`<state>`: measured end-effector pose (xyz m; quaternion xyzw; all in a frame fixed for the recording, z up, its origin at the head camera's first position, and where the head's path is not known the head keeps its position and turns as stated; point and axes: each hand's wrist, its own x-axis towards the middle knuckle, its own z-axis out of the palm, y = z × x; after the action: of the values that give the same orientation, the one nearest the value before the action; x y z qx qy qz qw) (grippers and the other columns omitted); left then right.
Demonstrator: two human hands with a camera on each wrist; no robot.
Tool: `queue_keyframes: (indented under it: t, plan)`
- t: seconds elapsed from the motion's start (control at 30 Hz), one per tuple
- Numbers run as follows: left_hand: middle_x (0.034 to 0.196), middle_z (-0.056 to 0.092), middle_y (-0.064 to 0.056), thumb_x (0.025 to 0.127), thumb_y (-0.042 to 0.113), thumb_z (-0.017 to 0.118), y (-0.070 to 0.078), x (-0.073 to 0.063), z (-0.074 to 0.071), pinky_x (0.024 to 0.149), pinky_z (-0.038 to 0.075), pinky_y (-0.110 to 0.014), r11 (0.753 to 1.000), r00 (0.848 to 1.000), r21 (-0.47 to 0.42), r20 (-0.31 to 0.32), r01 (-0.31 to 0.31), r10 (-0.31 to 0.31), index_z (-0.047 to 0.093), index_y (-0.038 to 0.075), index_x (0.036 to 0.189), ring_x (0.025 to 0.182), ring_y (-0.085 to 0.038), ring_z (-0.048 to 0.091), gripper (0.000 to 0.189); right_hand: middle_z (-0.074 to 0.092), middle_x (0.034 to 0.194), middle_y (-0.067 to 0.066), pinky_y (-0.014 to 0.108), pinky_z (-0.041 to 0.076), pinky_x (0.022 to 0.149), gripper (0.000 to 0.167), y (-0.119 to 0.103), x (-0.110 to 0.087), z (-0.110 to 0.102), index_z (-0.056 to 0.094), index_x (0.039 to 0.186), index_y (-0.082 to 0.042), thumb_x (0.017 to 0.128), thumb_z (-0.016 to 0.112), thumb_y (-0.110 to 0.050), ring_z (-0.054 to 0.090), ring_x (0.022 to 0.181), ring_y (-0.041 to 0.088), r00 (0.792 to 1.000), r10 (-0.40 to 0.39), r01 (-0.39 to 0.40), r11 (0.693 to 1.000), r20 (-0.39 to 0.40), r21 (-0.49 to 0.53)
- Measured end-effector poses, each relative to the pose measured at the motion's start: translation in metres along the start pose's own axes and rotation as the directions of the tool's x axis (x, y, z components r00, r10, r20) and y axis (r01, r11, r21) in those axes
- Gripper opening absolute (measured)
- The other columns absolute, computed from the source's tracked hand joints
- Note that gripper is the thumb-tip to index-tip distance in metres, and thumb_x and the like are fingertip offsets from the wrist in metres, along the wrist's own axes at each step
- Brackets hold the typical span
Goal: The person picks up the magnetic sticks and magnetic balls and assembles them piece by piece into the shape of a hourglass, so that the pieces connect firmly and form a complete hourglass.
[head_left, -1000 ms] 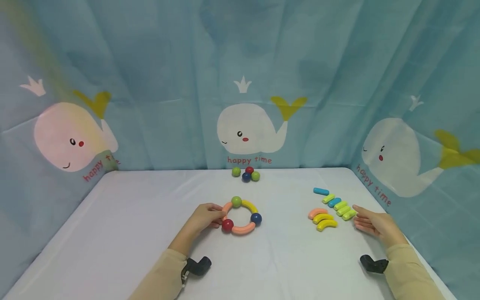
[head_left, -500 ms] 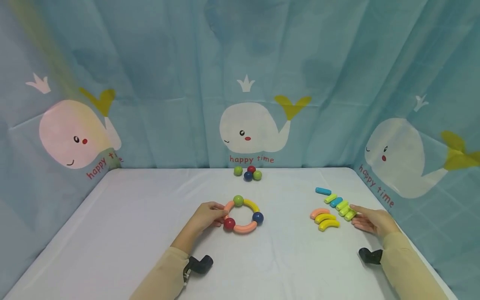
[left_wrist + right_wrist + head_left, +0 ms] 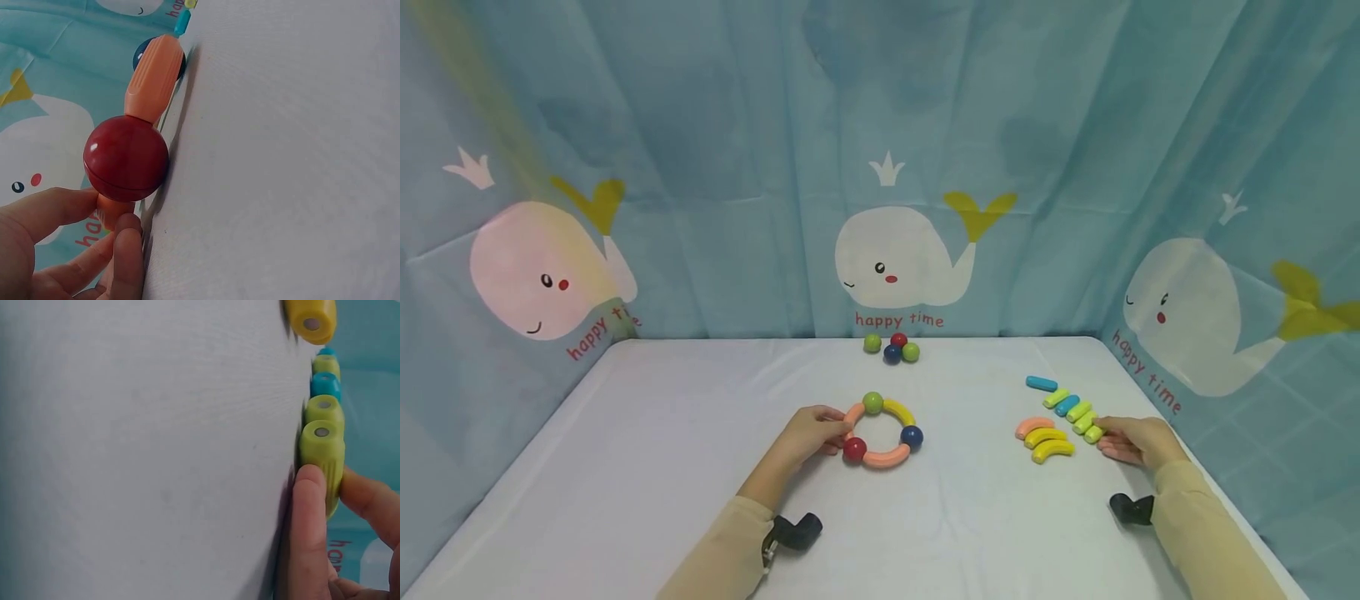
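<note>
On the white table lies a ring of magnetic pieces: curved rods joined by a red ball, a green ball and a blue ball. My left hand pinches the ring's left orange curved rod between thumb and fingers, just below the red ball in the left wrist view. At the right, my right hand pinches the nearest green magnetic stick, thumb on one side and finger on the other. That stick is at the near end of a row of green and blue sticks.
Left of the row lie an orange curved rod and two yellow curved rods. Several loose balls, including a dark blue ball, sit at the table's back edge. A blue whale-print curtain encloses the table.
My right hand has moved left onto the nearest green stick and now pinches it; the near sticks have shifted slightly left. The left hand and the ring stay in place.
</note>
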<state>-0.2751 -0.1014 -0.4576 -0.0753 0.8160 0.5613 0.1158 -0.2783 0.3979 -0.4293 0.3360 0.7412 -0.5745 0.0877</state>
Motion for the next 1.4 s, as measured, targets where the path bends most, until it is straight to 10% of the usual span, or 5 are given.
queue_keyframes:
  t: [0.27, 0.43, 0.7, 0.87, 1.4]
  plan:
    - [0.088, 0.072, -0.009, 0.09, 0.019, 0.07, -0.001, 0.001, 0.0, 0.068, 0.059, -0.025, 1.0, 1.0, -0.006, 0.011, -0.012, 0.012, 0.066, 0.001, 0.116, 0.075, -0.014, 0.066, 0.032, 0.066, 0.065, 0.002, 0.025, 0.061, 0.066, 0.027, -0.004, -0.006, -0.005, 0.052, 0.102, 0.005, 0.093, 0.063, -0.018, 0.069, 0.06, 0.012, 0.996, -0.026, 0.03, 0.999, 0.088, -0.039]
    - [0.088, 0.072, -0.009, 0.09, 0.018, 0.07, -0.003, 0.002, -0.001, 0.068, 0.058, -0.025, 1.0, 1.0, -0.016, 0.015, -0.012, 0.012, 0.066, 0.0, 0.115, 0.075, -0.014, 0.066, 0.031, 0.07, 0.074, -0.003, 0.024, 0.06, 0.07, 0.052, -0.013, -0.032, 0.01, 0.046, 0.127, 0.014, 0.095, 0.063, -0.024, 0.072, 0.068, 0.011, 0.969, -0.16, 0.177, 0.981, 0.189, -0.08]
    - [0.091, 0.071, -0.011, 0.09, 0.017, 0.069, -0.003, 0.002, -0.002, 0.069, 0.058, -0.026, 0.999, 1.0, -0.034, 0.022, -0.02, 0.021, 0.066, -0.001, 0.116, 0.077, -0.016, 0.066, 0.032, 0.075, 0.09, 0.002, 0.026, 0.06, 0.079, 0.053, -0.035, -0.076, 0.086, 0.056, 0.125, 0.011, 0.093, 0.068, -0.03, 0.074, 0.08, 0.011, 0.874, -0.388, 0.446, 0.879, 0.292, -0.168]
    - [0.092, 0.071, -0.011, 0.09, 0.018, 0.069, -0.004, 0.002, -0.001, 0.069, 0.058, -0.025, 0.999, 1.0, -0.031, 0.019, -0.014, 0.014, 0.066, 0.0, 0.116, 0.078, -0.016, 0.067, 0.032, 0.076, 0.095, 0.004, 0.041, 0.059, 0.087, 0.04, -0.043, -0.093, 0.136, 0.064, 0.114, 0.001, 0.09, 0.071, -0.031, 0.073, 0.084, 0.013, 0.842, -0.411, 0.48, 0.867, 0.348, -0.137]
    - [0.087, 0.072, -0.009, 0.089, 0.018, 0.071, -0.004, 0.005, 0.0, 0.069, 0.059, -0.026, 0.999, 1.0, -0.035, 0.024, -0.013, 0.013, 0.067, -0.001, 0.114, 0.075, -0.014, 0.067, 0.031, 0.076, 0.089, 0.012, 0.032, 0.062, 0.077, 0.023, -0.046, -0.125, 0.241, 0.068, 0.1, 0.004, 0.085, 0.075, -0.012, 0.073, 0.078, 0.014, 0.71, -0.509, 0.576, 0.817, 0.486, 0.014]
